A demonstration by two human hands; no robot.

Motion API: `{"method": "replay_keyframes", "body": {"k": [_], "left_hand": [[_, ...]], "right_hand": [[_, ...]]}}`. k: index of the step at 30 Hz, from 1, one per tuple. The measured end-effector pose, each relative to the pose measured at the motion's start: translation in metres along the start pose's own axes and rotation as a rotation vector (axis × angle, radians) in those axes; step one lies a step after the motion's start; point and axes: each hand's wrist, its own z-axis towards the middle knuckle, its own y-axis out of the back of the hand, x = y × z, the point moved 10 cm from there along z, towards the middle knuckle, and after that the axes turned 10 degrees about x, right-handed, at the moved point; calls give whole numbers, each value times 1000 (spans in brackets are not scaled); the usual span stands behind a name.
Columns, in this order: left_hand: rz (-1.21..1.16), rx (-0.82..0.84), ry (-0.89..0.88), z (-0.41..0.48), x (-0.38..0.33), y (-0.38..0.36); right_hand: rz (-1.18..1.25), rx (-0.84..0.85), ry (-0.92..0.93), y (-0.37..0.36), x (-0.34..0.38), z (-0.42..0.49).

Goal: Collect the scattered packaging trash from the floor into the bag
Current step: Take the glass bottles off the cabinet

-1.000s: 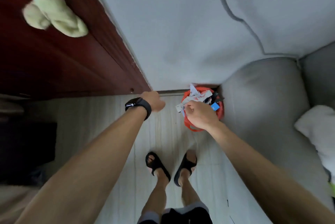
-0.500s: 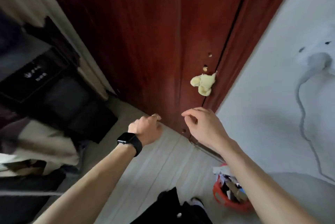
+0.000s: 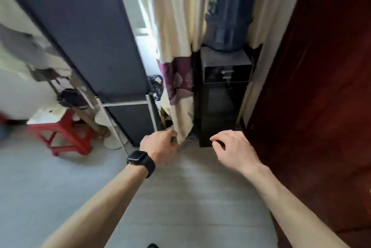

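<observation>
Both arms were stretched out forward over the pale floor [image 3: 190,197]. The left hand [image 3: 158,147], with a black watch [image 3: 140,160] on the wrist, hung knuckles up with its fingers curled under. It sat right at the bottom edge of the cream and purple curtain [image 3: 176,37]. Whether it touched the cloth or pinched anything, I could not tell. The right hand [image 3: 232,147] hovered well apart from it, palm down, fingers loosely bent and spread, holding nothing. It was in front of the foot of the black water dispenser [image 3: 222,95].

A blue water bottle [image 3: 226,17] stood on top of that dispenser, half behind the curtain. A dark red wooden door [image 3: 321,87] filled the right side. On the left stood a tall dark cabinet [image 3: 90,27], and further left a red stool [image 3: 66,133], blurred, with something pale on its seat. As for the trash bag and the packaging, neither was in shot, so their place could not be told.
</observation>
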Motion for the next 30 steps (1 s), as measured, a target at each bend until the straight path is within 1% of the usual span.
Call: {"method": "replay_keyframes", "body": {"k": [4,5,8,11,12,16,18,22,26,30], "left_hand": [[-55,-127,234,-72,138,44],[-81,-162,315,-100,189,54],[-175,-233,475,-160,292,66],[-247,-267,588,-218,379,66],[-272,-270,643,-246,419,65],[-332,-306,810,-327,535,69],[-354,-326,890,-365,585,73],[-378,-352,998,-415,660,74],[-391,-342,1098,-443,731,72],[-374,-350,1166,-455,812,86]], "right_hand": [[-57,82,224,-27,138,34],[-70,101,306,-42,189,42],[-95,155,432,-78,285,56],[-90,184,526,-118,368,70],[-88,208,562,-140,410,73],[-59,260,660,-194,527,75],[-56,297,712,-221,589,75],[-79,315,843,-263,686,74],[-125,348,926,-306,772,86],[-167,366,1001,-359,858,124]]}}
